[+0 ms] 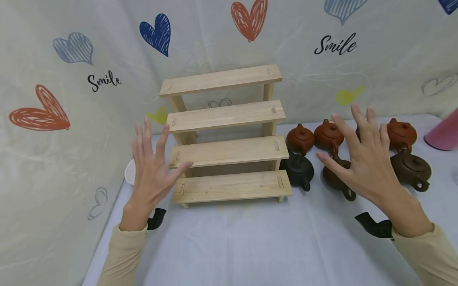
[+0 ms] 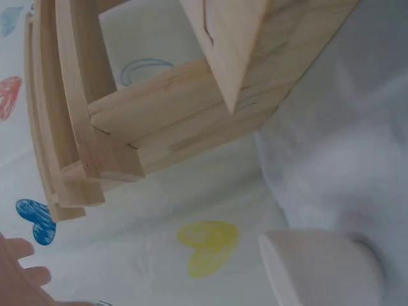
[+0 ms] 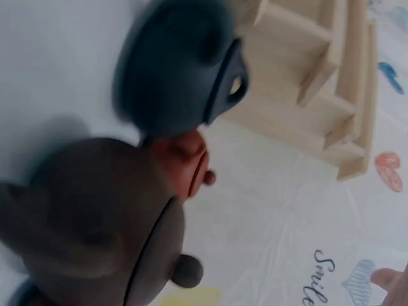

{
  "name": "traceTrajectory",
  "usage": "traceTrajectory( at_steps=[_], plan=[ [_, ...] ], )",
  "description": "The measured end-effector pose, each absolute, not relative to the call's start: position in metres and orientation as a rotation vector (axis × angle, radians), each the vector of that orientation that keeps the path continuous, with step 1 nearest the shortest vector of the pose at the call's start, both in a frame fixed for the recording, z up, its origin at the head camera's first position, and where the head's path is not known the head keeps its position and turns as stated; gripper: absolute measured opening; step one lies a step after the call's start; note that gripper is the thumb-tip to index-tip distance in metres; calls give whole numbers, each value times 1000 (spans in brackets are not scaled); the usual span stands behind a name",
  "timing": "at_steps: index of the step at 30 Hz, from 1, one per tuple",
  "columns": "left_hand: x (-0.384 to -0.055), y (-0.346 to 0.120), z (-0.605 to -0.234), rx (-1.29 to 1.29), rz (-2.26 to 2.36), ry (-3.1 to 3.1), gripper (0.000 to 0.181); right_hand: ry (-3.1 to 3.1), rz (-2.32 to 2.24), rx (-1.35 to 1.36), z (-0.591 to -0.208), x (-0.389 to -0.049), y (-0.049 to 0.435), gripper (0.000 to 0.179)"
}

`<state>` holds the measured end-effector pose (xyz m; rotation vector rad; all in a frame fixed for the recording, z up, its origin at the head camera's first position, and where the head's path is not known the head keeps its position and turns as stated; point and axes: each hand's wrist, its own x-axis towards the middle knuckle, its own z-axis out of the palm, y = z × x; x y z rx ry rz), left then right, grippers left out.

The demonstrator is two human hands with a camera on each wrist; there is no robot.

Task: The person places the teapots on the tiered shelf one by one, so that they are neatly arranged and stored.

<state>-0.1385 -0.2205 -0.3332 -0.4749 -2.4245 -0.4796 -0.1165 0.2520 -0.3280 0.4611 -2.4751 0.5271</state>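
Head view: right hand [image 1: 370,165] hovers near teapots [image 1: 333,180] (lidded, contents hidden)

The word "Smile" [image 1: 104,81], in black script on the pale backdrop cloth [image 1: 118,151], stands above and to the left of the fingers of the left hand [image 1: 150,174]. A second "Smile" [image 1: 335,44] stands on it above the fingers of the right hand [image 1: 372,169]. In the right wrist view, "Smile" [image 3: 319,278] runs sideways near a fingertip [image 3: 386,278].
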Motion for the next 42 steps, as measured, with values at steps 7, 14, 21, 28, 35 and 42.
traceTrajectory(
  at_steps=[7,14,21,28,35,42],
  plan=[
    [-134,-233,-343,-437,-767,-2562,90,-2468,908,549,-318,-102,242,70],
    [-133,-238,-350,-357,-1117,-2716,88,-2535,1318,528,-323,-88,235,44],
    [-141,-238,-357,-300,-1488,-2751,91,-2670,1561,525,-349,-80,241,34],
    [-150,-239,-365,-267,-1713,-2708,88,-2869,1660,301,-367,-76,235,37],
    [-152,-236,-373,-255,-1822,-2676,88,-3009,1787,11,-378,-80,228,47],
    [-156,-236,-377,-349,-1867,-2615,84,-2954,2034,-44,-389,-88,214,38]
  ],
)
